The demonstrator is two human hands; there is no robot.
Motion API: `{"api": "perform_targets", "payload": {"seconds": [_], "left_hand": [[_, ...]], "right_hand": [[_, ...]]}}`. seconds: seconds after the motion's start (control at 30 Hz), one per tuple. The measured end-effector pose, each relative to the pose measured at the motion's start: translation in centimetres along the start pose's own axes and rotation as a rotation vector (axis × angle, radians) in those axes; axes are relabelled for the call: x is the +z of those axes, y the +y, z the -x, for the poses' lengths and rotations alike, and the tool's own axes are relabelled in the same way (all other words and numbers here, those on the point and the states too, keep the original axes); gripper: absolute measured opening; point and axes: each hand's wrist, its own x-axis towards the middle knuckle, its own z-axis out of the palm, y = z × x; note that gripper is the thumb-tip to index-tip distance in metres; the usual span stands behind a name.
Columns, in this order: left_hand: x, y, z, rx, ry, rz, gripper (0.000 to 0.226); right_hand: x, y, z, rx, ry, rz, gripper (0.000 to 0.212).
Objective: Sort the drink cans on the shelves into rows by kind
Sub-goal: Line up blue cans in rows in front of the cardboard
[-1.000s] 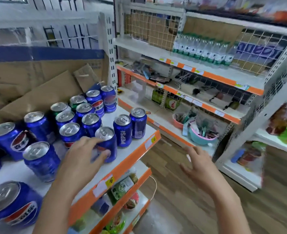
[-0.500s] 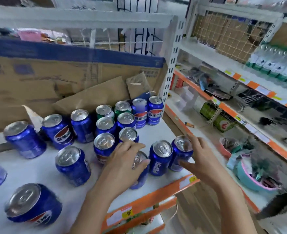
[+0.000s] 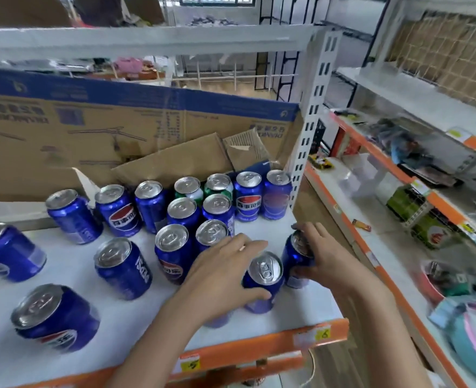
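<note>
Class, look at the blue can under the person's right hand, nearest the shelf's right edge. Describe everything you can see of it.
The blue can looks like shiny metal with a silver top, mostly hidden by the right hand, whose fingers curl over its top and thumb presses its lower side. It appears upright on the white shelf, near the front right corner, close beside another blue can. Its label is unreadable.

Cans [image 3: 124, 268] I'm sorting are glossy blue metal with shiny silver tops; shelf [image 3: 71, 275] looks matt white, the box [image 3: 91, 130] behind is rough cardboard.
</note>
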Motion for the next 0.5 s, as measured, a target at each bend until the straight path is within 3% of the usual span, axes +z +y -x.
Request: {"api": "perform_targets", "payload": {"seconds": [0.13,0.33,0.5], "left_hand": [[-0.4,1.0,-1.6,0.047,-0.114,-0.005,0.065],[-0.9,0.4,-3.6,-0.033,-0.133,0.044,0.056],[-2.7,-0.2,-7.2,-0.083,-0.073,-0.108,0.058]], "right_hand": [[-1.1,0.0,-2.9,-0.034,-0.034,0.025,0.075],[-2.2,0.8,-5.4,-0.051,-0.076,0.053,0.082],[-2.3,1.2,-6.8,-0.096,-0.051,0.057,0.081]]}}
